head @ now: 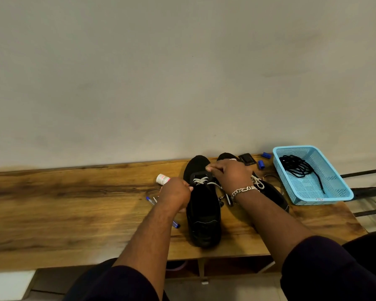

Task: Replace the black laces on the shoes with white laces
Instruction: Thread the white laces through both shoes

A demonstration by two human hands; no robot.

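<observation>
Two black shoes stand on the wooden table (74, 203). The near shoe (203, 216) has a white lace (201, 180) crossed through its lower eyelets. My left hand (175, 193) pinches one end of that lace at the shoe's left side. Over the shoe's tongue, my right hand (228, 173), with a silver bracelet on the wrist, grips the other end. The second shoe (274, 195) sits behind my right forearm, with a white lace (258, 181) showing on it. Black laces (297, 167) lie coiled in the blue basket (334, 187).
A small white bottle (162, 179) lies left of the shoes. A blue pen (175, 224) lies under my left forearm. Two blue caps (261, 164) and a dark flat case (248, 159) sit near the wall. The table's right edge is just past the basket.
</observation>
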